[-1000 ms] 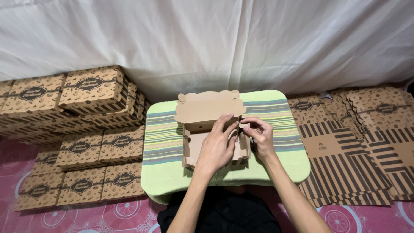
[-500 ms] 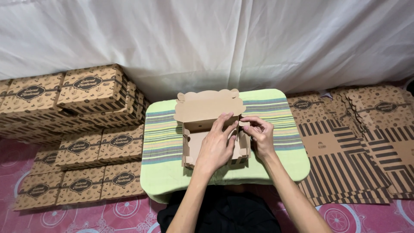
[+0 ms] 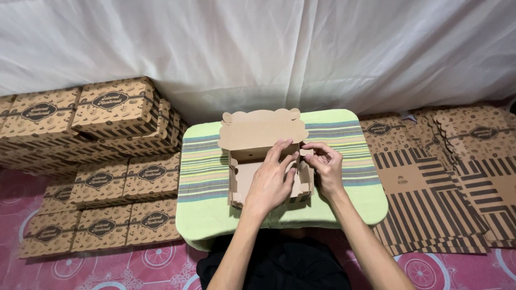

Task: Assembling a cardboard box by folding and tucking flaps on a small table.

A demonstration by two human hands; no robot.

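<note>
one open box (image 3: 252, 161) on one green table (image 3: 204, 215) | left hand (image 3: 271, 180) flat inside it, fingers spread, gripping nothing | right hand (image 3: 325, 164) pinching its right wall | folded boxes (image 3: 115, 137) left, seven visible | flat sheets (image 3: 435, 188) right, count unclear

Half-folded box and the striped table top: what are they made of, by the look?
Box: thin brown paperboard, matte, unprinted inside; die-cut scalloped lid edge and crisp fold lines suggest it. The left hand presses inside it, the right hand pinches its side wall. Table top: probably woven cloth over a small table; soft rounded edges, striped weave.
</note>
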